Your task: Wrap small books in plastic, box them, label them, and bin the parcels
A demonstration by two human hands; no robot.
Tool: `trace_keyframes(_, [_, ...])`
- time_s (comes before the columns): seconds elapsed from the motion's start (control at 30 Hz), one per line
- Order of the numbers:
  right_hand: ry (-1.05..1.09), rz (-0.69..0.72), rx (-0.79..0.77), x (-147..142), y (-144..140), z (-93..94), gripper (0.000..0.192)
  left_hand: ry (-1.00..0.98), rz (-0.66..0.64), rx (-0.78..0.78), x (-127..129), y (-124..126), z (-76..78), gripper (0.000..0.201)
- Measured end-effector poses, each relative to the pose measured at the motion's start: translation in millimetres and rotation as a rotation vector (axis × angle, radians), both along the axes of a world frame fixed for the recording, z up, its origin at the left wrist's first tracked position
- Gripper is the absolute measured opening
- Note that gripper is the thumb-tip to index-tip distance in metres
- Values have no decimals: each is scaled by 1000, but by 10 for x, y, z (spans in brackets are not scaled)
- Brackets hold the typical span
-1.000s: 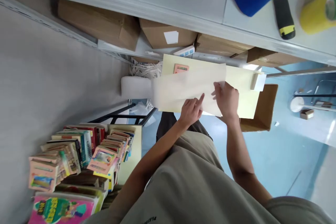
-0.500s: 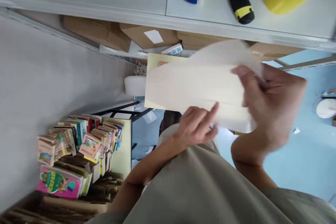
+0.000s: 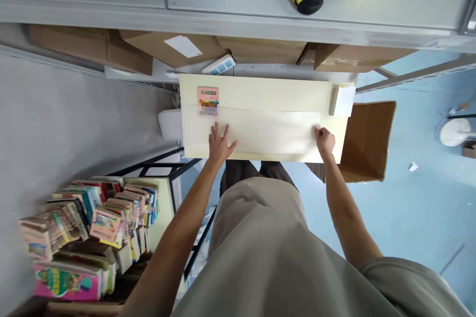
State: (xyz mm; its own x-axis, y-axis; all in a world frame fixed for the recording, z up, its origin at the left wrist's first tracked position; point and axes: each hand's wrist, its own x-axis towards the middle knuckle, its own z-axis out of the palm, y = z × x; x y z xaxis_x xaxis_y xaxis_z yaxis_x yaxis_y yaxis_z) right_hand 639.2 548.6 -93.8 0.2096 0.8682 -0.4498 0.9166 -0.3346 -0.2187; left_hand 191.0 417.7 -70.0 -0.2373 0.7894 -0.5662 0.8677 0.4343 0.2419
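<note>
Pressing a pale sheet (image 3: 267, 131) flat along the near edge of the cream table (image 3: 260, 91), left hand (image 3: 219, 143) spread open on its left end, right hand (image 3: 325, 139) curled, fingers pressed together on its right end, small pink book (image 3: 208, 100) at the far left corner.

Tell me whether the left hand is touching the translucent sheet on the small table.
Touching. The head view shows the left hand lying flat, fingers spread, on the translucent sheet with no gap visible.
</note>
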Motion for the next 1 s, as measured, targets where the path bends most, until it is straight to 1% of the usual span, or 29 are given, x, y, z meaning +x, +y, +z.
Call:
trace_keyframes(0.03, [-23, -11, 48, -16, -46, -44, 43, 5, -3, -13, 7, -13, -32, 92])
trace_keyframes(0.1, [-55, 1, 204, -104, -148, -90, 49, 11, -4, -16, 51, -38, -83, 91])
trace_keyframes(0.17, [-39, 101, 349, -300, -278, -113, 55, 23, 5, 2, 119, -60, -119, 89])
trace_keyframes(0.2, [-8, 183, 375, -438, -354, -124, 56, 32, 13, 15, 151, -65, -131, 88])
trace_keyframes(0.27, [83, 384, 316, -761, -514, -149, 54, 43, 32, 46, 184, -45, -142, 85])
trace_keyframes(0.33, [144, 573, 195, -1065, -660, -178, 51, 20, 63, 83, 132, 49, -138, 71])
trace_keyframes(0.37, [148, 640, 141, -1181, -718, -192, 50, 1, 94, 109, 63, 134, -135, 60])
trace_keyframes(0.43, [118, 711, 72, -1316, -795, -213, 51, -18, 196, 174, -162, 383, -137, 38])
trace_keyframes(0.5, [81, 724, 51, -1339, -823, -222, 52, 69, 350, 266, -464, 706, -167, 32])
trace_keyframes(0.53, [71, 725, 47, -1327, -824, -221, 53, 120, 437, 275, -622, 876, -195, 36])
trace_keyframes(0.57, [67, 727, 44, -1310, -819, -217, 54, 135, 502, 234, -771, 1040, -231, 46])
trace_keyframes(0.6, [64, 729, 40, -1295, -813, -209, 55, 139, 539, 194, -905, 1190, -271, 56])
trace_keyframes(0.63, [61, 729, 36, -1287, -807, -199, 55, 138, 566, 164, -1018, 1320, -312, 61])
trace_keyframes(0.7, [53, 720, 24, -1297, -803, -176, 56, 96, 609, 78, -1175, 1509, -373, 63])
trace_keyframes(0.77, [52, 697, 10, -1334, -812, -157, 56, 41, 586, 39, -1253, 1610, -379, 54])
trace_keyframes(0.8, [56, 680, 4, -1356, -820, -152, 56, 27, 553, 58, -1268, 1635, -353, 46])
trace_keyframes(0.83, [64, 659, -1, -1378, -828, -149, 56, 23, 498, 109, -1267, 1649, -308, 36])
trace_keyframes(0.9, [99, 604, -6, -1414, -833, -152, 55, 16, 364, 276, -1211, 1655, -169, 19])
trace_keyframes(0.93, [131, 567, -5, -1426, -823, -157, 54, -6, 296, 372, -1148, 1652, -86, 14])
trace_keyframes(1.0, [241, 469, 4, -1432, -768, -165, 50, -113, 192, 530, -929, 1630, 75, 11])
